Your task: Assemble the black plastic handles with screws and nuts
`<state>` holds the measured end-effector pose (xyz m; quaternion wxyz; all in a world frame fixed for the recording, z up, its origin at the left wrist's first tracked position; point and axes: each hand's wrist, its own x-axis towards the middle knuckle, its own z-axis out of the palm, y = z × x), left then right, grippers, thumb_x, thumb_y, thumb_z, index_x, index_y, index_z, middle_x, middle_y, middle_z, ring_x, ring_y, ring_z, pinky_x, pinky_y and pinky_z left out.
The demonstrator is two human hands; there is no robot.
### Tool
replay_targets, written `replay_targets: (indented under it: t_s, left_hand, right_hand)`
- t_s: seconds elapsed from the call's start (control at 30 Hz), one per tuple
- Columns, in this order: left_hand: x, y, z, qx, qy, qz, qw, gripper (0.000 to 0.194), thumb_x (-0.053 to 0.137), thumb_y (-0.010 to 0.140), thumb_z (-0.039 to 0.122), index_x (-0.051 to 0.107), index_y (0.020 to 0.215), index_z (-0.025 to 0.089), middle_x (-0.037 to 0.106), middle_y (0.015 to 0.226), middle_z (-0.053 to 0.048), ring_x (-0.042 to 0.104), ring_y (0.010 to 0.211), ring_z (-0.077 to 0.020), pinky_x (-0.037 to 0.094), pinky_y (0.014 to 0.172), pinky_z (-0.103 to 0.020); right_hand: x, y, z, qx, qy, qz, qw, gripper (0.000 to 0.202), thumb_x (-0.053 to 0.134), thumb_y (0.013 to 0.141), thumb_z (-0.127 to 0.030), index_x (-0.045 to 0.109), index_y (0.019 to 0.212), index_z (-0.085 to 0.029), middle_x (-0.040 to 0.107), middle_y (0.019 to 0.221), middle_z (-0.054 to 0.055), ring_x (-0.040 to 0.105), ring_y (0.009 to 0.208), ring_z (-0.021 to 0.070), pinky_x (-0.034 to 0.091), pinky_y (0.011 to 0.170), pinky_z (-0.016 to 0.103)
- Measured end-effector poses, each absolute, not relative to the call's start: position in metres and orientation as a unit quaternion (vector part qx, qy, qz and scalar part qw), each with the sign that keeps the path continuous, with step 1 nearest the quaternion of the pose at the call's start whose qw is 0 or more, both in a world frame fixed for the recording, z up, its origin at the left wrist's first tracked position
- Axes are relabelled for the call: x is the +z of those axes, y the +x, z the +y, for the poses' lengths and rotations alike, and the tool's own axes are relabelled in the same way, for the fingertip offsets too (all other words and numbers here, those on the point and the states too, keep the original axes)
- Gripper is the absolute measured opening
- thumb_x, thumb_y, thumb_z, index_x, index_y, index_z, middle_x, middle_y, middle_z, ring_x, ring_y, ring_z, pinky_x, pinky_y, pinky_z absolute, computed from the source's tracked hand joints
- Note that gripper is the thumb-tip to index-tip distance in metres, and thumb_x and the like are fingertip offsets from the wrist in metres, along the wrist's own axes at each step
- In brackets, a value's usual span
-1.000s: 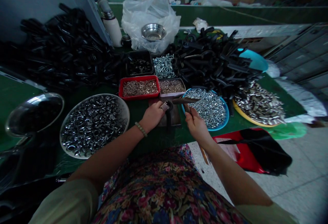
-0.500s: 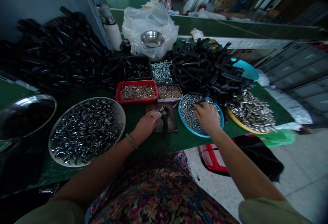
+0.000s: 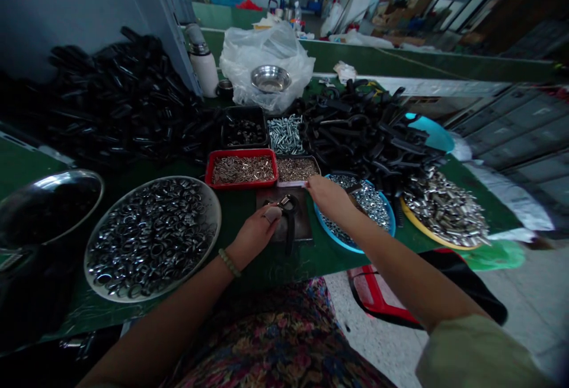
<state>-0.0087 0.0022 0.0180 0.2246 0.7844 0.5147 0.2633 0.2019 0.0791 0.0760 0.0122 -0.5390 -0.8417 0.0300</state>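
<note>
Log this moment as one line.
left hand: at ring end of black part, over metal plate | right hand: by small tray, grip unclear | red tray: beside small tray

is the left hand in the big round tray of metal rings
No, the left hand is at the black part on the metal plate, right of the tray.

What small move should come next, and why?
Probably the right hand should pick from the pale-rimmed tray: its fingers are at that tray's near right corner, while the left hand holds a silver piece at the black part.
</note>
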Motion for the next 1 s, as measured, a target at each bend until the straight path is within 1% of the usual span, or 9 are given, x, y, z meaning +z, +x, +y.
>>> replay_targets:
  t_s: [0.07,0.13,0.17,0.23,0.33,0.67,0.77,0.9,1.0]
  left_hand:
    - [0.018,-0.009,0.003,0.265,0.787,0.510,0.223,0.022,0.045,0.094,0.022,0.059,0.111,0.023,0.062,0.122,-0.007,0.057,0.116,-0.0179,0.045,0.104,-0.035]
    - [0.018,-0.010,0.004,0.263,0.789,0.510,0.219,0.022,0.045,0.094,0.022,0.059,0.110,0.022,0.063,0.120,-0.007,0.057,0.115,-0.0182,0.045,0.103,-0.034]
    - [0.018,-0.010,0.004,0.262,0.789,0.511,0.218,0.022,0.045,0.094,0.023,0.059,0.110,0.021,0.063,0.120,-0.008,0.058,0.115,-0.0185,0.045,0.103,-0.034]
    - [0.019,-0.011,0.005,0.262,0.791,0.508,0.219,0.022,0.044,0.094,0.023,0.059,0.110,0.020,0.063,0.119,-0.008,0.057,0.115,-0.0186,0.045,0.103,-0.033]
    - [0.018,-0.011,0.006,0.267,0.794,0.499,0.221,0.022,0.043,0.094,0.024,0.058,0.110,0.020,0.062,0.120,-0.009,0.056,0.116,-0.0183,0.044,0.104,-0.033]
    - [0.013,-0.010,0.006,0.269,0.791,0.505,0.215,0.022,0.044,0.094,0.023,0.057,0.112,0.020,0.062,0.121,-0.009,0.057,0.115,-0.0189,0.046,0.102,-0.035]
    - [0.012,-0.011,0.007,0.272,0.794,0.502,0.210,0.022,0.045,0.094,0.022,0.057,0.111,0.020,0.062,0.120,-0.009,0.057,0.115,-0.0195,0.047,0.100,-0.036]
    - [0.010,-0.010,0.007,0.286,0.795,0.498,0.194,0.020,0.045,0.094,0.022,0.057,0.110,0.020,0.064,0.116,-0.008,0.059,0.110,-0.0195,0.049,0.098,-0.036]
    - [0.008,-0.010,0.007,0.293,0.794,0.497,0.191,0.020,0.045,0.094,0.022,0.057,0.110,0.020,0.064,0.115,-0.008,0.059,0.110,-0.0191,0.049,0.097,-0.035]
  right_hand:
    - [0.073,0.203,0.064,0.146,-0.566,-0.795,0.163,0.020,0.038,0.097,-0.027,0.050,0.109,-0.016,0.068,0.092,0.012,0.066,0.083,0.0212,0.049,0.073,0.031]
    - [0.063,0.199,0.049,0.267,-0.547,-0.735,0.298,0.020,0.037,0.097,-0.032,0.044,0.110,-0.019,0.068,0.088,0.008,0.067,0.075,0.0181,0.051,0.070,0.030]
    - [0.058,0.195,0.043,0.306,-0.531,-0.712,0.343,0.019,0.036,0.097,-0.034,0.043,0.108,-0.020,0.068,0.088,0.007,0.067,0.074,0.0173,0.052,0.070,0.030]
    - [0.046,0.187,0.034,0.339,-0.515,-0.682,0.394,0.017,0.037,0.097,-0.037,0.043,0.101,-0.021,0.067,0.088,0.007,0.067,0.073,0.0170,0.053,0.070,0.031]
    - [0.035,0.177,0.029,0.339,-0.520,-0.667,0.412,0.016,0.039,0.096,-0.037,0.041,0.096,-0.022,0.066,0.087,0.007,0.067,0.072,0.0169,0.054,0.069,0.031]
    - [0.026,0.170,0.025,0.327,-0.517,-0.688,0.391,0.017,0.041,0.095,-0.038,0.041,0.100,-0.022,0.068,0.090,0.008,0.069,0.075,0.0177,0.054,0.068,0.030]
    - [0.025,0.165,0.027,0.331,-0.535,-0.669,0.396,0.017,0.044,0.094,-0.039,0.042,0.097,-0.022,0.067,0.085,0.006,0.069,0.073,0.0189,0.054,0.065,0.031]
    - [0.027,0.163,0.034,0.406,-0.519,-0.598,0.456,0.018,0.043,0.095,-0.042,0.041,0.093,-0.024,0.064,0.078,0.001,0.065,0.063,0.0166,0.055,0.062,0.032]
    - [0.028,0.164,0.035,0.467,-0.495,-0.551,0.484,0.022,0.047,0.092,-0.046,0.040,0.090,-0.025,0.064,0.078,-0.001,0.064,0.061,0.0155,0.057,0.061,0.032]
